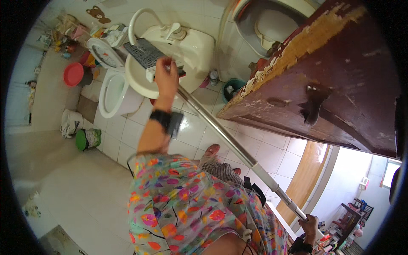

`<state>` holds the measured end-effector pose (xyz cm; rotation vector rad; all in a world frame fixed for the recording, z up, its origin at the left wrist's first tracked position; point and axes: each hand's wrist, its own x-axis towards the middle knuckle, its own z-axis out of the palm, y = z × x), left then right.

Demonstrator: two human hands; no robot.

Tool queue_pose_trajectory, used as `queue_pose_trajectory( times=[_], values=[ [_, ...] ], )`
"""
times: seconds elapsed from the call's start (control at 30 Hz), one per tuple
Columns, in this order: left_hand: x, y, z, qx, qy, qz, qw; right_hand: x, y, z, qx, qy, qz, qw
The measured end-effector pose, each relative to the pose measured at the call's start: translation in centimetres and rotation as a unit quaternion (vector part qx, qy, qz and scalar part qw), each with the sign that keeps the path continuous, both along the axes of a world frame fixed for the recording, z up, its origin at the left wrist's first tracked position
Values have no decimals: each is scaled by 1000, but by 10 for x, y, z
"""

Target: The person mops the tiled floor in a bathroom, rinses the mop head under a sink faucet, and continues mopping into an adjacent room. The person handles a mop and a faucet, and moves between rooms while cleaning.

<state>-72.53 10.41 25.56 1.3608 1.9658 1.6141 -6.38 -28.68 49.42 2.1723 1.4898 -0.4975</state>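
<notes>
Gripping the mop pole (225,136) with right hand (309,224) closed, left hand (166,76) pinching the mop head (146,53), risks knocking bottles (213,77) beneath.

Home bathroom, toilet (111,91), washbasin (187,46), tiled floor (127,136)

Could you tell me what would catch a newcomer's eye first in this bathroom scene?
Probably the long metal mop pole running diagonally across the middle, its flat head resting in the white washbasin. The left hand holds the head end, the right hand the far end. A peeling dark-red door fills the upper right.
</notes>
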Motion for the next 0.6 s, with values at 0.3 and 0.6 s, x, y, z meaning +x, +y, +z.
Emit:
queue_pose_trajectory(
  times=[0.3,0.6],
  values=[
    [78,-101,-27,4,-818,-24,575,-8,-4,0,43,35,37,998],
    [91,-100,-39,-3,-817,41,575,21,-56,79,81,-68,53,993]
  ],
)
